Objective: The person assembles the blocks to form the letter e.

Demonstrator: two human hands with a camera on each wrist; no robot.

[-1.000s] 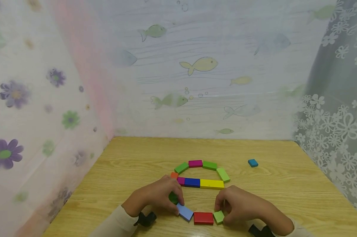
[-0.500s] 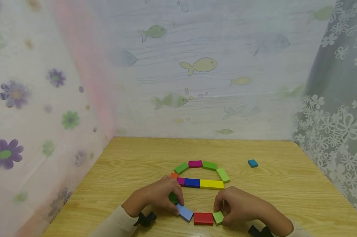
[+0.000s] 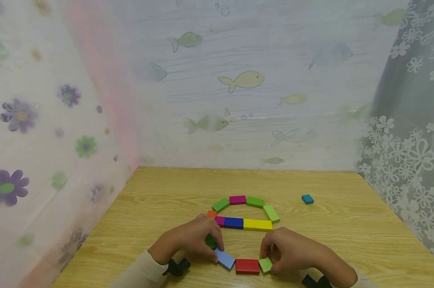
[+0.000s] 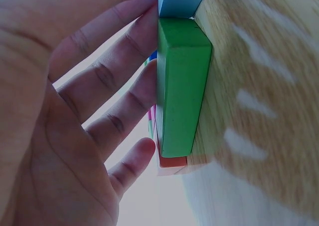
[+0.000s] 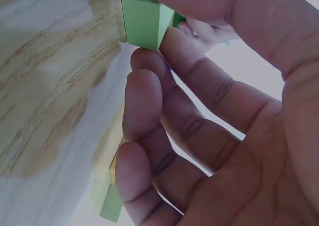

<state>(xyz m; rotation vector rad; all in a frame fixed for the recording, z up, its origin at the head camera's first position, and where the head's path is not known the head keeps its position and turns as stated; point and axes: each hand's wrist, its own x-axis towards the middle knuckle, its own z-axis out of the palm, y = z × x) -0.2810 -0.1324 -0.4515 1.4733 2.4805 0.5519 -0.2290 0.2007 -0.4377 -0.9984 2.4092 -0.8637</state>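
My left hand (image 3: 191, 237) pinches a light blue block (image 3: 225, 259) by its left end, thumb in front and finger behind. Partly behind those fingers lies a dark green block (image 3: 210, 241); the left wrist view has this green block (image 4: 183, 94) end to end with the light blue block (image 4: 179, 1). With thumb and fingertips my right hand (image 3: 294, 249) pinches a small light green block (image 3: 265, 265), also visible as a green block (image 5: 141, 19) in the right wrist view. Between both hands a red block (image 3: 247, 267) lies flat, touching or nearly touching its neighbours.
Behind the hands, magenta, blue and yellow blocks (image 3: 258, 225) form a straight row. An arch of green, magenta (image 3: 237, 200) and light green blocks curves above it, with an orange block (image 3: 211, 214) at left. A blue square block (image 3: 307, 199) lies apart on the wooden table (image 3: 159, 188).
The right hand has shifted the light green block very slightly left, against the red block. My left hand has stayed in place.
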